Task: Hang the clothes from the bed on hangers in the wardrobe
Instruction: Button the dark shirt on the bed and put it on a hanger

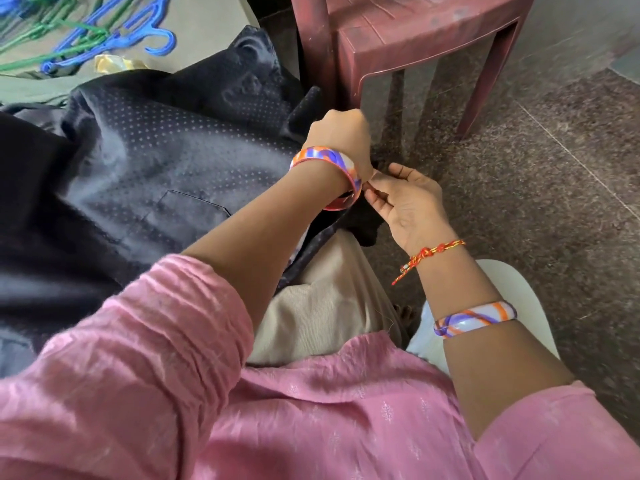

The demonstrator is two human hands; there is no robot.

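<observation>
A dark shirt (166, 161) with a fine dotted pattern and a chest pocket lies spread over the bed, its right edge hanging off the side. My left hand (341, 136) is curled into a fist at that edge and grips the fabric. Just below it, my right hand (405, 202) is turned palm up, and its thumb and fingertips pinch the shirt's hanging edge beside my left wrist's bangle. A pile of blue and green plastic hangers (86, 32) lies on the bed at the top left, apart from both hands.
A maroon plastic chair (408, 39) stands on the speckled stone floor (540, 188) just beyond my hands. A white rounded object (519, 292) sits on the floor by my right forearm. A small yellow item (107, 62) lies near the hangers.
</observation>
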